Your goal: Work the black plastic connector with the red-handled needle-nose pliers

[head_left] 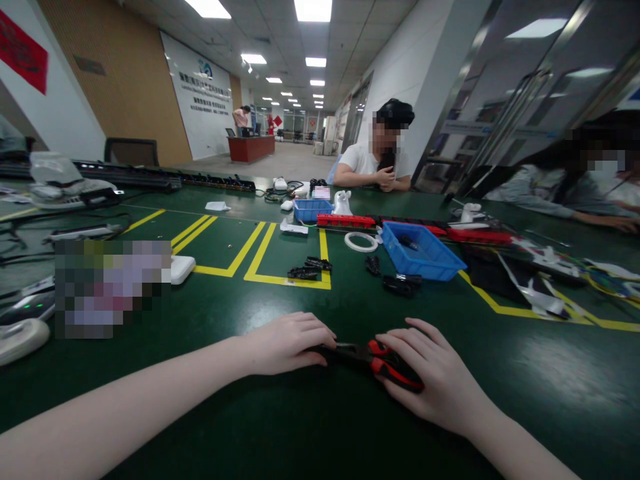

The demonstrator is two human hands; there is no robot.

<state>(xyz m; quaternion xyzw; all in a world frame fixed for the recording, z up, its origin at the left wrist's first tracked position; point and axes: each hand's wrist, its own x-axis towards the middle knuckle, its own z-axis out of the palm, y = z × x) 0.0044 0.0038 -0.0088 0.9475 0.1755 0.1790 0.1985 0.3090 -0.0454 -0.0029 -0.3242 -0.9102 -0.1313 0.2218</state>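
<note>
A pair of pliers [393, 367] with red and black handles lies in the grip of my right hand [440, 373], low over the green table. Its jaws [350, 348] point left toward my left hand [287, 343]. The left fingers are pinched together around a small dark piece at the tip of the jaws. Most of that piece is hidden by the fingers, so its kind and whether the jaws bite on it cannot be made out. Beyond my hands, several black parts [303, 272] lie on the table, with more black parts [400, 285] beside the blue bin.
A blue bin [425, 263] holds a few dark pieces. Near it are a white tape roll [362, 241], a smaller blue bin [313, 211] and red-black strips [345, 220]. A white box [181, 270] lies at left. Across the table sits a person [373, 163].
</note>
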